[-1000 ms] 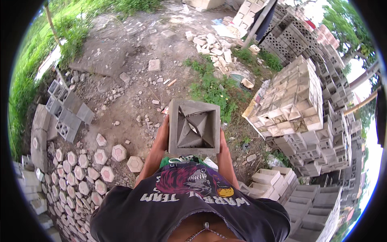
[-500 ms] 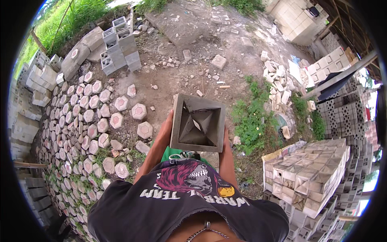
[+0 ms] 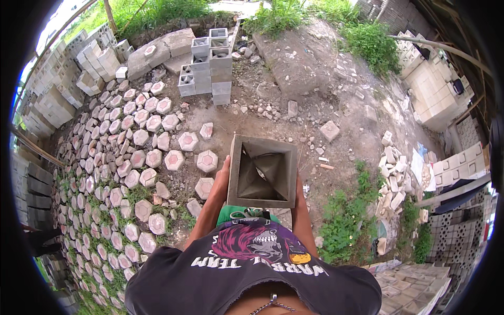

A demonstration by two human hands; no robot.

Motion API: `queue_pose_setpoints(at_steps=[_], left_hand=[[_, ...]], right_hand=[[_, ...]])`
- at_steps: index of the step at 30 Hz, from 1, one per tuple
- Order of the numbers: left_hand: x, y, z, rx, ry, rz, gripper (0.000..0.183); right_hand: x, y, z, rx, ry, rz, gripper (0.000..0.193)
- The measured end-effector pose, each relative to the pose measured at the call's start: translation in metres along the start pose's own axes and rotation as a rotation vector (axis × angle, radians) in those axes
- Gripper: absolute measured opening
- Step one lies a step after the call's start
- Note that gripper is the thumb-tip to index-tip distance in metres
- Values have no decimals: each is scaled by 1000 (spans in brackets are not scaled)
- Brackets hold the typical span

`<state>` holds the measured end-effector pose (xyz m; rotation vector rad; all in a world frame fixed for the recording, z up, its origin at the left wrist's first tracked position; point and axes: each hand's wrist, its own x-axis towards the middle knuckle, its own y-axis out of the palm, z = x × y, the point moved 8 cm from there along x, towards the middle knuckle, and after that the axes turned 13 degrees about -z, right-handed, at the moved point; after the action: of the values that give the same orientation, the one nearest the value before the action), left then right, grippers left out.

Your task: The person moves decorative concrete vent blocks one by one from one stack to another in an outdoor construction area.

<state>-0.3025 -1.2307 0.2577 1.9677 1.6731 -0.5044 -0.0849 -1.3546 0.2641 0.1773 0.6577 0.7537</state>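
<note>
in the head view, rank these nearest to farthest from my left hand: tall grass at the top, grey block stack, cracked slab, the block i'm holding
1. Held block: touching your left hand, on its right
2. Grey block stack: ahead
3. Cracked slab: ahead-left, behind the stack
4. Tall grass: top edge, beyond the slab

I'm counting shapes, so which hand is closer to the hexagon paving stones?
Left. The left hand, on the left side of the hollow concrete block, appears just right of the nearest hexagonal paving stones; the right hand is farther, across the block.
</note>
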Motion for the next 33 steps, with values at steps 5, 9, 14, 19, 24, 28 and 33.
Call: queue_pose_setpoints(at_steps=[5,9,14,19,24,28,33], left_hand=[[16,3,-36,-47,-32,-2,78],[29,7,-69,-6,56,-127,77],[90,16,-75,-84,6,-147,80],[161,44,-113,17,26,-203,83],[244,79,-140,31,39,-258,84],[294,93,-146,-34,37,-308,84],[329,82,-167,-76,15,-397,83]], right_hand=[[44,30,2,-98,105,-10,75],[95,48,4,-60,106,108,76],[143,87,27,-106,151,132,73],[229,117,48,-39,144,221,72],[324,149,78,-109,188,261,73],[375,172,94,-150,172,277,74],[434,223,92,-189,257,355,76]])
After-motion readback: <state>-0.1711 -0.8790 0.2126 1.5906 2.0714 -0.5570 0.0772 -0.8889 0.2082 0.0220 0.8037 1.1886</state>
